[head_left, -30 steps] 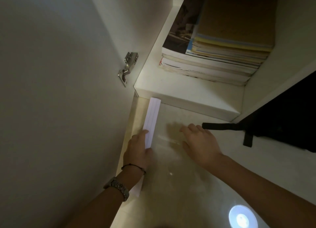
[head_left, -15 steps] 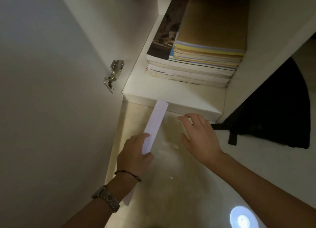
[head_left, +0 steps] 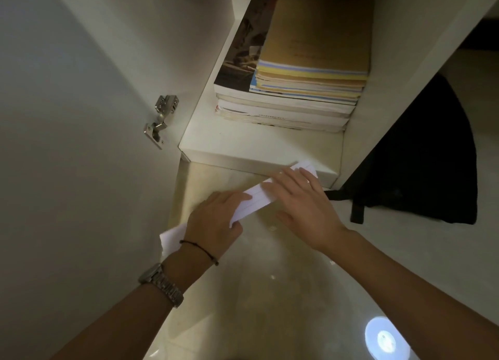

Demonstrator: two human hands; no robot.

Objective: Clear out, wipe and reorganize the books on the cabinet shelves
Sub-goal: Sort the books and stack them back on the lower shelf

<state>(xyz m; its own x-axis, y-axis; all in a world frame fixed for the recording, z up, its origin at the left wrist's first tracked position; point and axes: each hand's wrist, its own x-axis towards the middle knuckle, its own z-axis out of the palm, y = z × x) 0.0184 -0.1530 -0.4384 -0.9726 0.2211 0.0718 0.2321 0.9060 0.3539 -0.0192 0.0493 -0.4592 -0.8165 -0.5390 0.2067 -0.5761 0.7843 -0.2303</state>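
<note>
head view: single wide-angle camera worn on the person's head | faces forward and steeply down | close above the bottom cabinet shelf and glossy floor | both forearms enter from the lower edge | open door fills left side

A white cabinet shelf carries a stack of books lying flat, set back from its front edge. Below it, the glossy pale floor holds a black bag at the right.
</note>
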